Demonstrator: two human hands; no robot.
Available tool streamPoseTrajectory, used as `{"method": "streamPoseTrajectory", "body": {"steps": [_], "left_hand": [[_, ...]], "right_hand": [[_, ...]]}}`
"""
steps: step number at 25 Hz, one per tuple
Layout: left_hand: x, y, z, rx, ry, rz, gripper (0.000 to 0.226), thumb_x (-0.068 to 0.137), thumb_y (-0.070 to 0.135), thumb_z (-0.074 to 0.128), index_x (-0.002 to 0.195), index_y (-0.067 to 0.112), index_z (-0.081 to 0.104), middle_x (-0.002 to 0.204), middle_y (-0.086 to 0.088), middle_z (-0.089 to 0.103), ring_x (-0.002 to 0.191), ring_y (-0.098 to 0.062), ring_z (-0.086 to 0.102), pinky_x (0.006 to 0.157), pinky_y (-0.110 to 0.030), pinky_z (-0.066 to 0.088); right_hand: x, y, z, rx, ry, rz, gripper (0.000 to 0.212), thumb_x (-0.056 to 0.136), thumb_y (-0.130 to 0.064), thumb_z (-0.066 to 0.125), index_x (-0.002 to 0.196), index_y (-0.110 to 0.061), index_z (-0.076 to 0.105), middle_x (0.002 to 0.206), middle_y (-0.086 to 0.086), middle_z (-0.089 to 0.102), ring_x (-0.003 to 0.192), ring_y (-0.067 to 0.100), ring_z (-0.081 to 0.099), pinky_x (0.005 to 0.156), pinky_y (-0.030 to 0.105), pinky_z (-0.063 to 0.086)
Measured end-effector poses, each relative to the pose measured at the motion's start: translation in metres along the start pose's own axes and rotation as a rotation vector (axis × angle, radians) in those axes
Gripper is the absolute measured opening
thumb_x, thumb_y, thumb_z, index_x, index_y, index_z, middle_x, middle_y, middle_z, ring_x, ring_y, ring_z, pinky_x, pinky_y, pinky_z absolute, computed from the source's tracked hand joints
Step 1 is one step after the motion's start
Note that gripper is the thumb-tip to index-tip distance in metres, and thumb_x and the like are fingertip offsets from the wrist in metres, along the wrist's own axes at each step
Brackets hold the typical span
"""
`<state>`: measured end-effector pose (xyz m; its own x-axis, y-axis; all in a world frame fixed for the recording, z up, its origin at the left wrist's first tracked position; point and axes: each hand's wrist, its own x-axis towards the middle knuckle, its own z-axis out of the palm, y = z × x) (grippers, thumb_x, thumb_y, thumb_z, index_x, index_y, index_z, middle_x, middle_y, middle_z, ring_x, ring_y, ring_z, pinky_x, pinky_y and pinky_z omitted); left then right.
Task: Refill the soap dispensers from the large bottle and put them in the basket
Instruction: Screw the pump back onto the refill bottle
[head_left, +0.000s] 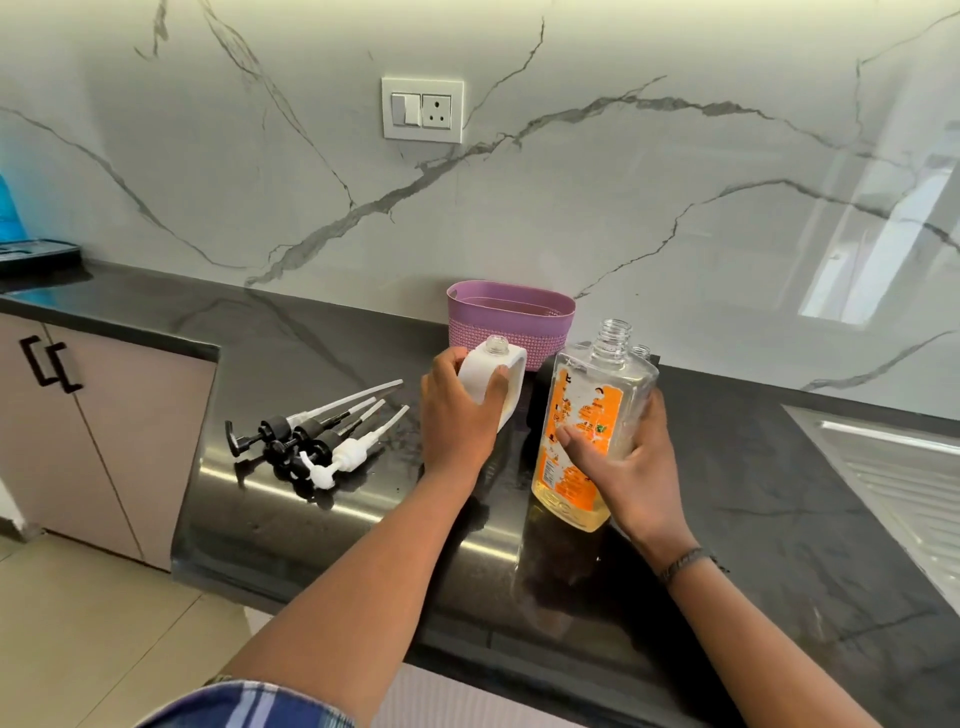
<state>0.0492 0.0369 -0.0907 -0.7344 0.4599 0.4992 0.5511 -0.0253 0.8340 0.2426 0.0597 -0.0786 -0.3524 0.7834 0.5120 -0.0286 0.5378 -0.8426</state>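
Countertop, dispenser and bottle in hands.

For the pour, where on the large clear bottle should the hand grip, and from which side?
Grip the large bottle around its flat-sided middle, at the orange label, coming from its right as the right hand does. The body is wide and flat and the soap sits low, while the open neck must stay free to reach the white dispenser.

You get bright, even daylight, window glare on the glossy wall at right, sheen along the countertop edge, wide-angle bending at borders.
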Motion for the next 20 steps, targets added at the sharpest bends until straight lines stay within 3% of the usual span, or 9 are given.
{"method": "streamPoseTrajectory", "body": {"steps": [4, 7, 10, 12, 14, 16, 20], "left_hand": [[-0.024, 0.004, -0.028, -0.056, 0.026, 0.087, 0.042, 0.095, 0.044, 0.063, 0.129, 0.022, 0.053, 0.127, 0.009, 0.054, 0.117, -0.014, 0.048, 0.088, -0.035, 0.049], [-0.027, -0.002, -0.072, -0.004, 0.048, 0.205, 0.035, 0.094, 0.044, 0.063, 0.123, 0.024, 0.060, 0.117, 0.019, 0.051, 0.116, -0.016, 0.053, 0.091, -0.034, 0.045], [-0.005, -0.023, -0.132, 0.259, 0.129, 0.268, 0.021, 0.095, 0.035, 0.066, 0.113, 0.025, 0.066, 0.113, 0.018, 0.064, 0.115, -0.014, 0.054, 0.094, -0.027, 0.031], [0.015, -0.038, -0.170, 0.447, 0.104, 0.188, 0.021, 0.096, 0.037, 0.062, 0.113, 0.027, 0.068, 0.115, 0.016, 0.069, 0.119, -0.015, 0.053, 0.095, -0.027, 0.024], [0.032, -0.052, -0.192, 0.679, -0.056, 0.065, 0.030, 0.098, 0.044, 0.057, 0.121, 0.030, 0.067, 0.121, 0.012, 0.070, 0.126, -0.017, 0.051, 0.102, -0.033, 0.024], [0.043, -0.064, -0.200, 0.914, -0.237, -0.020, 0.037, 0.099, 0.052, 0.051, 0.126, 0.031, 0.066, 0.123, 0.007, 0.071, 0.129, -0.021, 0.052, 0.105, -0.039, 0.026], [0.059, -0.068, -0.197, 1.018, -0.324, -0.145, 0.042, 0.098, 0.058, 0.046, 0.110, 0.027, 0.072, 0.112, 0.000, 0.074, 0.118, -0.024, 0.062, 0.109, -0.048, 0.027]], "right_hand": [[-0.019, -0.015, 0.013, -0.027, 0.061, 0.006, 0.065, 0.070, -0.051, 0.085, 0.122, -0.051, 0.045, 0.110, -0.038, 0.066, 0.103, -0.002, 0.070, 0.092, 0.040, 0.061], [-0.033, -0.020, 0.034, -0.003, 0.034, -0.003, 0.068, 0.069, -0.054, 0.085, 0.125, -0.046, 0.047, 0.112, -0.029, 0.069, 0.105, -0.001, 0.070, 0.090, 0.037, 0.061], [-0.043, -0.030, 0.066, 0.024, -0.020, -0.013, 0.070, 0.069, -0.056, 0.082, 0.127, -0.044, 0.046, 0.115, -0.027, 0.066, 0.103, -0.006, 0.068, 0.088, 0.031, 0.059], [-0.047, -0.038, 0.090, 0.046, -0.049, -0.005, 0.075, 0.068, -0.060, 0.080, 0.131, -0.039, 0.045, 0.117, -0.024, 0.065, 0.102, -0.002, 0.069, 0.089, 0.033, 0.060], [-0.051, -0.043, 0.113, 0.056, -0.052, 0.003, 0.080, 0.068, -0.065, 0.077, 0.134, -0.035, 0.043, 0.116, -0.025, 0.062, 0.103, 0.000, 0.066, 0.091, 0.035, 0.057], [-0.055, -0.049, 0.135, 0.070, -0.058, 0.015, 0.074, 0.070, -0.064, 0.078, 0.129, -0.042, 0.039, 0.112, -0.028, 0.060, 0.100, -0.001, 0.064, 0.090, 0.035, 0.056], [-0.058, -0.051, 0.156, 0.047, -0.079, 0.013, 0.070, 0.072, -0.068, 0.076, 0.127, -0.043, 0.041, 0.111, -0.023, 0.064, 0.099, 0.003, 0.067, 0.090, 0.039, 0.060]]}}
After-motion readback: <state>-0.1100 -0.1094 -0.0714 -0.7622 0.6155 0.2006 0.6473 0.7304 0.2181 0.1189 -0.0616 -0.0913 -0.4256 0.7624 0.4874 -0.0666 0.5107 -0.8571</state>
